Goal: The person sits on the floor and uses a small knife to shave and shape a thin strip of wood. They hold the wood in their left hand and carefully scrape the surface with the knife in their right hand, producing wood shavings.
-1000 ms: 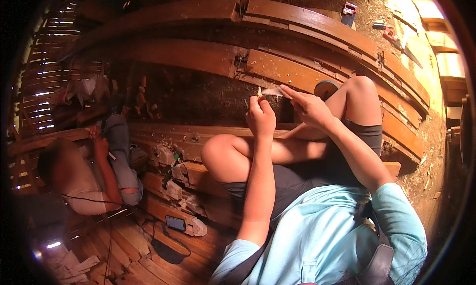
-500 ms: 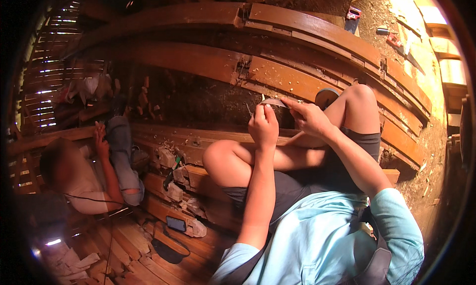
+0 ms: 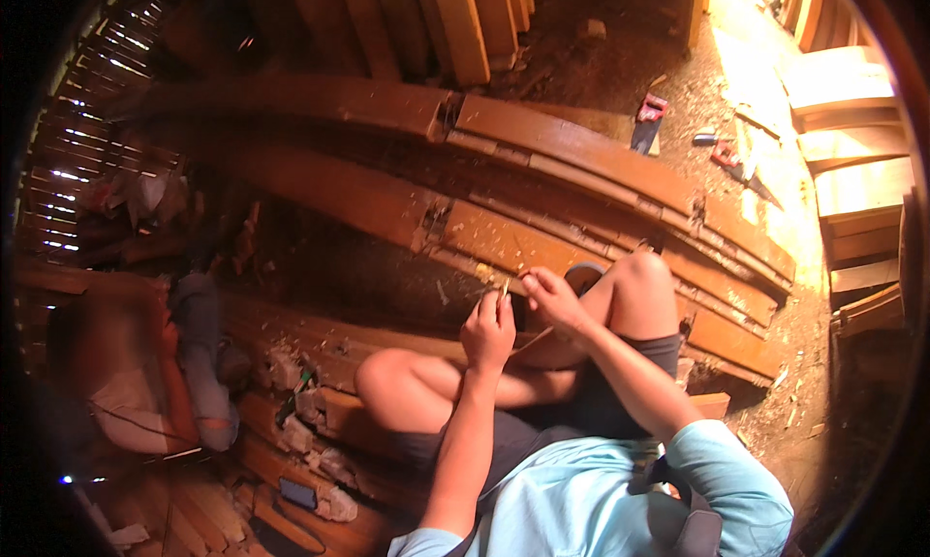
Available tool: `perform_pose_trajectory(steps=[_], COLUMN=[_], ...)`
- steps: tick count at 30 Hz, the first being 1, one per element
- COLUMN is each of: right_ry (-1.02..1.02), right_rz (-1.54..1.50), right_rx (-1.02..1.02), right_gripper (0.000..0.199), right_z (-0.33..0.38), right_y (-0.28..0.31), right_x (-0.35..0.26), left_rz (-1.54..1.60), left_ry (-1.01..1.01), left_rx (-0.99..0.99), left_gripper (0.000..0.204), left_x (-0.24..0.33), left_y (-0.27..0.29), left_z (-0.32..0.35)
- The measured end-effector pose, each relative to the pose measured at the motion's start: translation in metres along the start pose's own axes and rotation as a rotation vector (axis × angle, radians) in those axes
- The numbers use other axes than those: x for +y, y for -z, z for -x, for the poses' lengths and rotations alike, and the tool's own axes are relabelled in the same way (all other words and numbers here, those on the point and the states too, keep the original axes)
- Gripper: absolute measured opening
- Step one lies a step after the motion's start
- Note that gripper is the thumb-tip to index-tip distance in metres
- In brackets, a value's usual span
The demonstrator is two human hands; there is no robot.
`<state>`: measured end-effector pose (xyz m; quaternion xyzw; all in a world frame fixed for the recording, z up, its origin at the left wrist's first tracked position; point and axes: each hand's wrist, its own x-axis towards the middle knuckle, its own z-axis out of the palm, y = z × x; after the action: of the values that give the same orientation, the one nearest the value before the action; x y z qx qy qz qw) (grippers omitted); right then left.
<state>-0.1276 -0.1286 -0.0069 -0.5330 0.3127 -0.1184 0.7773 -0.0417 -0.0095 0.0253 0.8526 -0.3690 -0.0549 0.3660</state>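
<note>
Curved wooden beams (image 3: 542, 160) cross frame centre. Our left hand (image 3: 489, 329) pinches a thin sliver (image 3: 505, 288), pointing upward, mid-frame; right hand (image 3: 552, 295) curled beside it, its grasp hard to make out.

Long curved reddish-brown wooden beams (image 3: 581, 160), varnished and glossy, with chipped, rough notches at the joints. Pale unfinished wooden planks (image 3: 852, 150), matt and smooth. Earthen floor (image 3: 678, 82), rough, strewn with wood shavings. Light-blue cloth shirt sleeve (image 3: 727, 470), soft and matt. Dark grey cloth shorts (image 3: 649, 349), matt.
</note>
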Motion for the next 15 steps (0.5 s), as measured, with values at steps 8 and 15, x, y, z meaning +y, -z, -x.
perform_pose_trajectory(steps=[8, 15], right_ry=[-0.079, -0.044], right_rz=[0.221, 0.362], right_rx=[0.042, 0.131], right_gripper=[0.023, 0.027], right_z=[-0.018, -0.038], right_y=[0.011, 0.021], right_x=[0.004, 0.004], left_rz=[-0.124, 0.081], left_ry=[-0.031, 0.152], left_rx=[-0.197, -0.31], left_gripper=[0.009, 0.014], left_x=[0.008, -0.002], left_y=[-0.026, -0.06], left_z=[-0.003, -0.026])
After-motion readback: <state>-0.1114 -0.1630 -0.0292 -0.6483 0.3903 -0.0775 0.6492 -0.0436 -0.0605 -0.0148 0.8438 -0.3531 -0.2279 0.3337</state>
